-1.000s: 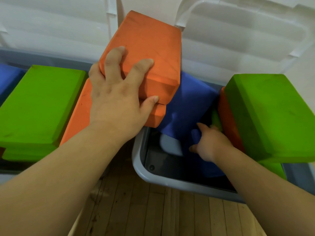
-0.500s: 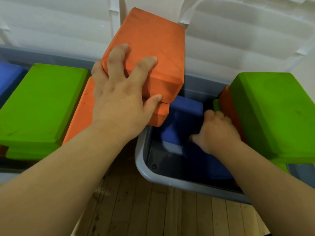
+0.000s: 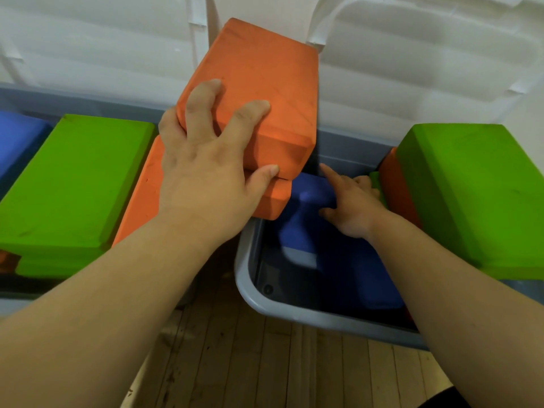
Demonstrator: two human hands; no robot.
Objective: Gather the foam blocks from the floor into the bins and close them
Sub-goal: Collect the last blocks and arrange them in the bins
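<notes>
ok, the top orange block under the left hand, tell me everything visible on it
The top orange block is a rectangular foam slab with chamfered edges. It is matte, with faint dark scuffs on its broad face. It looks tilted, far end raised. The near end rests on the lower orange block, and the near right corner juts over the grey bin. The left hand grips it, fingers spread over the broad face and left edge, thumb at the near end's lower edge. The underside is hidden.

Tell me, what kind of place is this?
Probably a playroom or storage corner indoors; I can't be sure. There's a wooden plank floor, grey plastic bins packed with foam blocks like the orange foam block the left hand holds, and what look like white lids propped behind.
</notes>
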